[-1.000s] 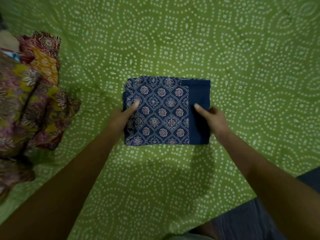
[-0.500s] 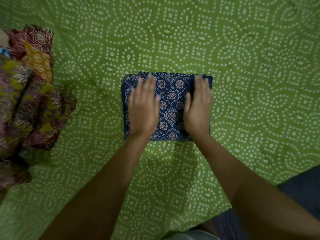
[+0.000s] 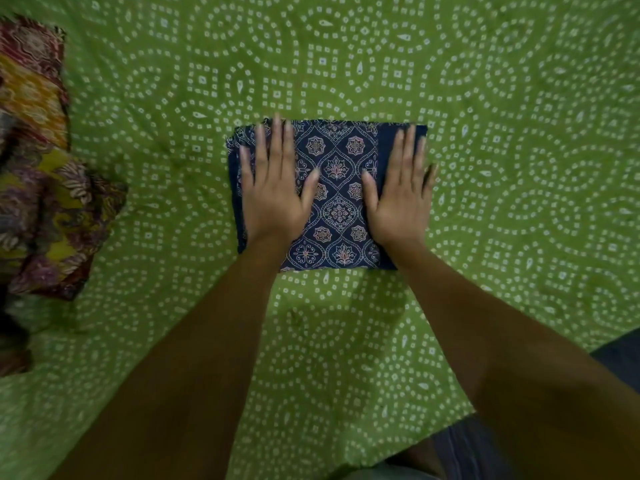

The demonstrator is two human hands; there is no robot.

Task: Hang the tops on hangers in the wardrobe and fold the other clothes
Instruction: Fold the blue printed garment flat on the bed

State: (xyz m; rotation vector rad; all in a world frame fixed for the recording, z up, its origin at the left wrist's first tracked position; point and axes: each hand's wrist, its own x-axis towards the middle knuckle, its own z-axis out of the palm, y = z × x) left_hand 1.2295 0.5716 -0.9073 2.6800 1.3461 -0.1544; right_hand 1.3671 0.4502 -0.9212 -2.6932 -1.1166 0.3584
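Both hands (image 3: 273, 199) farther apart than before

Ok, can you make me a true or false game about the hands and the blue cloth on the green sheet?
1. Both hands lie flat on the folded blue cloth. True: the left hand and the right hand press it with straight fingers.
2. The blue cloth is crumpled in a heap. False: it is folded into a neat rectangle.
3. A pile of colourful clothes lies to the left. True.
4. The bedsheet is plain red. False: it is green with white dots.
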